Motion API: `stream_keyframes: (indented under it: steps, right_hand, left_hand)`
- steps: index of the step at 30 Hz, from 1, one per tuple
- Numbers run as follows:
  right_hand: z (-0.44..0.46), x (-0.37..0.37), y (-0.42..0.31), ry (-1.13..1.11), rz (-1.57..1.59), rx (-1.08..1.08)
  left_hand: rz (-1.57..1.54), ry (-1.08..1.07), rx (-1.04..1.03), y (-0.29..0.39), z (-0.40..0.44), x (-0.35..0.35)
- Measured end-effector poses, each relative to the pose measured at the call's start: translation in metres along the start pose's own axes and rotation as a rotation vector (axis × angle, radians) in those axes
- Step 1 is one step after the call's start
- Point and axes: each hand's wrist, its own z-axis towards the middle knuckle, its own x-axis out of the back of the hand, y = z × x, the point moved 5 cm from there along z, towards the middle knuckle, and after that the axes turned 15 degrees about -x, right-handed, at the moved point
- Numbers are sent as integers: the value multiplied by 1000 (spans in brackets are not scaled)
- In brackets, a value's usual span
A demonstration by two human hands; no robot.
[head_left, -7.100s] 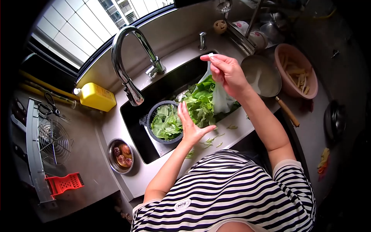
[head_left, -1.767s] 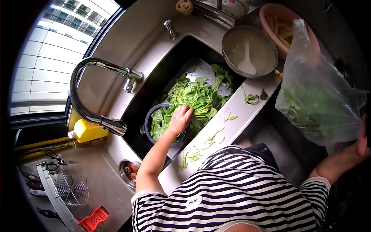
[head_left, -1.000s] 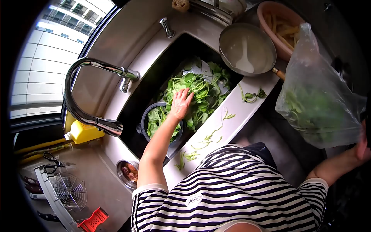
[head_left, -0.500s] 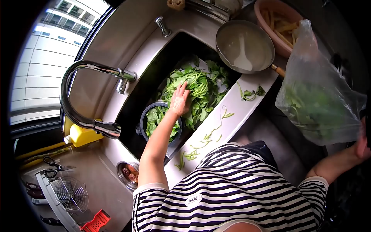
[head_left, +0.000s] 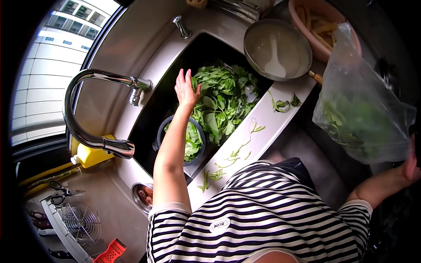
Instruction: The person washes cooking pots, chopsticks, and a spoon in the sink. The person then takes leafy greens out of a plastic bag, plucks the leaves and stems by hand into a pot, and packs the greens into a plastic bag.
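My left hand (head_left: 186, 91) is over the sink at the left edge of a heap of leafy greens (head_left: 228, 94). Its fingers are spread and hold nothing; the thumb is close to the leaves. Below the wrist stands a dark round strainer (head_left: 202, 154) with more greens (head_left: 192, 139) in it, partly covered by my forearm. At the far right, my right hand (head_left: 410, 163) grips the edge of a clear plastic bag (head_left: 372, 118); its fingers are mostly cut off by the dark border. Green leaves show through the bag.
A curved faucet (head_left: 74, 103) arches over the sink's left side. A pan (head_left: 285, 50) with a white spatula (head_left: 275, 59) sits by a pink basin (head_left: 357, 44). Stem scraps (head_left: 232, 157) lie on the front ledge. Scissors (head_left: 58, 192) and knives (head_left: 39, 219) are lower left.
My left hand has moved left off the top of the heap, its fingers now spread. The greens in the heap have shifted, with broad leaves covering the stems. My right hand and the bag have barely moved.
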Motion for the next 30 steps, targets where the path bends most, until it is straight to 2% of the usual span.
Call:
stream_keyframes:
  steps: [1,3,4,5,6,9,11,12,16,19,21,23,25,26,30]
  right_hand:
    - [-1,2,-1,-1,-3,2]
    - [-3,9,-3,4,-7,9]
    - [-2,11,-3,6,-7,8]
    - [-2,12,-3,8,-9,8]
    - [-1,14,-4,8,-11,9]
    - [6,18,-3,-69,-5,-59]
    - [7,16,2,-7,26,-38]
    - [8,15,3,19,40,-25]
    - [6,18,1,33,1,-14]
    - [4,19,0,42,-7,-19]
    - [7,15,5,34,20,-27]
    - [6,15,7,36,28,-24]
    - [6,19,6,40,18,-15]
    - [6,19,6,36,17,-13]
    - [6,20,5,45,16,9]
  left_hand:
    - [1,-50,-118,1,0,0]
    - [-65,-570,-282,-2,-16,-27]
    - [-128,-607,-418,16,-31,-23]
    - [-156,-744,-481,32,-46,-23]
    - [-193,-734,-463,45,-60,-25]
    - [-217,-841,-218,69,-90,-40]
    - [81,-1086,-313,83,-100,-41]
    - [146,-971,-359,82,-103,-45]
    - [-51,-948,-272,57,-103,-84]
    - [-121,-753,-256,45,-61,-71]
    - [-275,-560,-82,32,-26,-55]
    - [-530,-457,-23,20,4,-47]
    - [-830,-467,330,13,20,-37]
    - [-1083,-438,428,17,26,-28]
    - [-1174,-384,849,-8,6,-37]
